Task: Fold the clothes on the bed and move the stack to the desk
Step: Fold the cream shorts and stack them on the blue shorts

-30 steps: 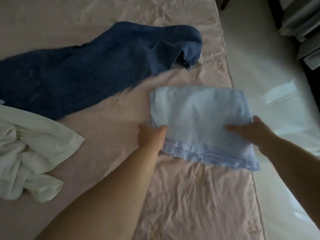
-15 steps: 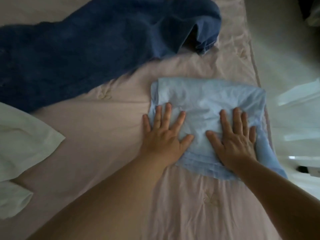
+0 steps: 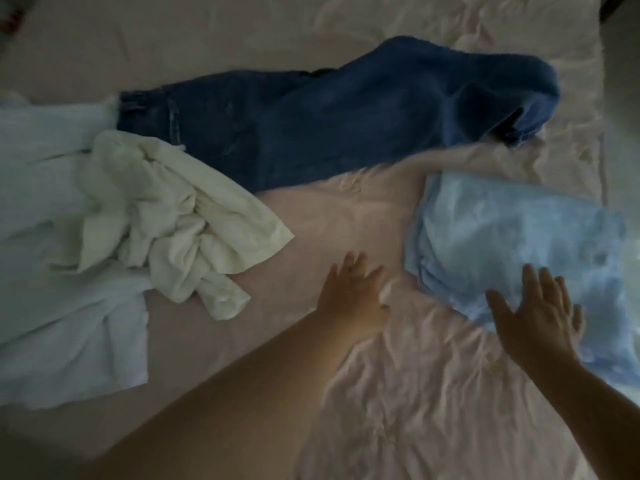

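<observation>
A folded light blue garment lies near the bed's right edge. My right hand hovers over its near corner with fingers spread, holding nothing. My left hand is over the pink sheet just left of the fold, fingers straight and empty. Dark blue jeans stretch across the bed behind. A crumpled white garment lies to the left, partly on a pale blue shirt spread flat at the left edge.
The pink bed sheet is wrinkled in front of me. The bed's right edge borders a pale floor strip. The image is blurred by motion.
Both hands have lifted off the folded light blue garment. My left hand has moved left onto the sheet. The view has swung left, bringing the white garment and pale shirt into sight.
</observation>
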